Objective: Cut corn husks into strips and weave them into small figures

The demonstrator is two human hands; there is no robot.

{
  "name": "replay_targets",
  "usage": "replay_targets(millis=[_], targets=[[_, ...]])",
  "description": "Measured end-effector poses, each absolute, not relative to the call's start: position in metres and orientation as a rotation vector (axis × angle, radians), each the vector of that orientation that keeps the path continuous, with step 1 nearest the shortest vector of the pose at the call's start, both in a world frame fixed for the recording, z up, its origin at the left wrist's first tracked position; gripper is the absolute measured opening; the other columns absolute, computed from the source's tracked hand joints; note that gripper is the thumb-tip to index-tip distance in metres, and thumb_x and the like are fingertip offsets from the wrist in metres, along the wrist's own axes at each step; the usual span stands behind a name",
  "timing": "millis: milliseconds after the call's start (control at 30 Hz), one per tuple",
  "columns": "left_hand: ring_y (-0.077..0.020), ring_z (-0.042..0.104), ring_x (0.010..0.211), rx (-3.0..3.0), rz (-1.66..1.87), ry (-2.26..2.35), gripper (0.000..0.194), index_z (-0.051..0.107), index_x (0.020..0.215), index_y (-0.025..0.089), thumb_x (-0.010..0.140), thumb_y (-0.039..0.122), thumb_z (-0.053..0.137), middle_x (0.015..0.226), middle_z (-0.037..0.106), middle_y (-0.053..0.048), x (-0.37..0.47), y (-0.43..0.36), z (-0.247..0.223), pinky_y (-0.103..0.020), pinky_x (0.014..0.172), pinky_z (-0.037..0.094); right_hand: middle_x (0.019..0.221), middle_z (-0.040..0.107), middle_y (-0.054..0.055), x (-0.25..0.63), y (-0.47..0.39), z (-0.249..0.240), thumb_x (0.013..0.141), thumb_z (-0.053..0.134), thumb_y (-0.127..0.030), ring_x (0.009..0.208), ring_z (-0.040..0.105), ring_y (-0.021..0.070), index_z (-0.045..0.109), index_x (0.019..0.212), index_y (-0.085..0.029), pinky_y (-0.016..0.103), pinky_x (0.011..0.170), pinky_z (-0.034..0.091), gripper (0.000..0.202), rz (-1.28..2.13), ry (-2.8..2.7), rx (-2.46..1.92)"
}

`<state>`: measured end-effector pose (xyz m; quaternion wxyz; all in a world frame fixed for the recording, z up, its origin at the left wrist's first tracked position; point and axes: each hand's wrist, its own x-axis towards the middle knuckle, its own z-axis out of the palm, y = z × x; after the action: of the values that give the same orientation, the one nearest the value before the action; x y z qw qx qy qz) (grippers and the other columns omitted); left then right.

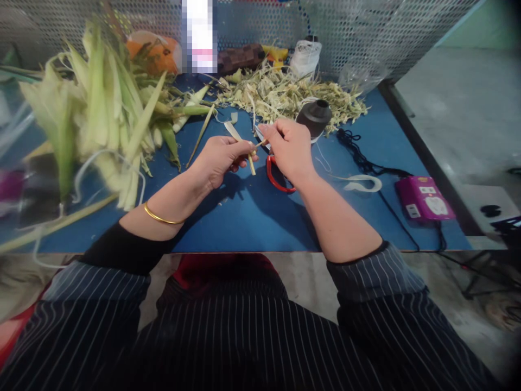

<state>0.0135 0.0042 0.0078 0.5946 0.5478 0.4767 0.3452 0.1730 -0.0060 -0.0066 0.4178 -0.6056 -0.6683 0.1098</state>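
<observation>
Over the blue table, my left hand [223,157] is closed on a pale strip of corn husk [233,131], whose lower end sticks out below the fingers. My right hand [290,147] pinches a thin end leading from the same piece, close to the left fingertips. Just under my right hand lie red-handled scissors [270,176], partly covered by it. Behind the right hand is a black cone spool [315,117]. The exact fold between the fingertips is too small to make out.
A big bunch of green-white corn husks [101,103] fills the left. Husk scraps [280,95] are heaped at the back, beside a white thread cone [306,58]. On the right lie a curled pale strip [362,183], a black cord [358,155] and a purple box [424,199].
</observation>
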Motion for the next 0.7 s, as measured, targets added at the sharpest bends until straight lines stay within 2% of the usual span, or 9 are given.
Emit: replay_targets(millis=[133,267,367,467,533,700], targets=[[-0.0074,0.053,0.048,1.264,0.82,1.12,0.016,0.064,0.063,0.015,0.07,0.028,0.071,0.071,0.071,-0.008,0.014,0.004,0.006,-0.025,0.052,0.041,0.059,0.057,0.0,0.178,-0.003,-0.007,0.09,0.047,-0.057,0.066,0.06,0.0156,0.064,0.071,-0.02,0.033,0.07,0.048,0.045,0.4,-1.667,-1.503],[-0.0091,0.057,0.052,1.256,0.839,1.126,0.015,0.066,0.065,0.015,0.069,0.028,0.073,0.072,0.071,-0.008,0.013,0.008,0.002,-0.027,0.056,0.043,0.063,0.061,0.001,0.192,-0.002,0.006,0.09,0.049,-0.053,0.067,0.061,0.0153,0.067,0.077,-0.019,0.031,0.068,0.046,0.041,0.466,-1.683,-1.475],[-0.0093,0.057,0.055,1.242,0.864,1.132,0.013,0.068,0.066,0.015,0.068,0.028,0.072,0.075,0.072,-0.008,0.012,0.011,-0.001,-0.025,0.055,0.043,0.071,0.066,0.003,0.207,-0.009,0.02,0.088,0.054,-0.046,0.071,0.061,0.0172,0.069,0.081,-0.019,0.033,0.069,0.046,0.031,0.29,-1.723,-1.518],[-0.0081,0.055,0.053,1.212,0.875,1.143,0.013,0.067,0.066,0.015,0.068,0.027,0.071,0.076,0.073,-0.008,0.012,0.013,-0.002,-0.023,0.052,0.042,0.072,0.067,0.004,0.221,-0.022,0.025,0.083,0.06,-0.037,0.071,0.06,0.0187,0.071,0.076,-0.02,0.036,0.071,0.045,0.022,0.151,-1.878,-1.65],[-0.0075,0.054,0.052,1.194,0.879,1.145,0.013,0.066,0.065,0.015,0.068,0.027,0.071,0.075,0.073,-0.007,0.012,0.013,-0.003,-0.022,0.05,0.041,0.067,0.066,0.004,0.228,-0.027,0.02,0.08,0.062,-0.033,0.068,0.06,0.019,0.071,0.071,-0.02,0.037,0.069,0.045,0.018,0.109,-1.971,-1.776],[-0.0066,0.053,0.051,1.167,0.891,1.128,0.013,0.066,0.063,0.015,0.068,0.027,0.071,0.077,0.073,-0.007,0.014,0.013,-0.003,-0.021,0.047,0.039,0.074,0.069,0.005,0.235,-0.019,-0.003,0.073,0.067,-0.028,0.068,0.06,0.0201,0.072,0.071,-0.022,0.035,0.062,0.043,0.008,-0.005,-2.055,-2.035]])
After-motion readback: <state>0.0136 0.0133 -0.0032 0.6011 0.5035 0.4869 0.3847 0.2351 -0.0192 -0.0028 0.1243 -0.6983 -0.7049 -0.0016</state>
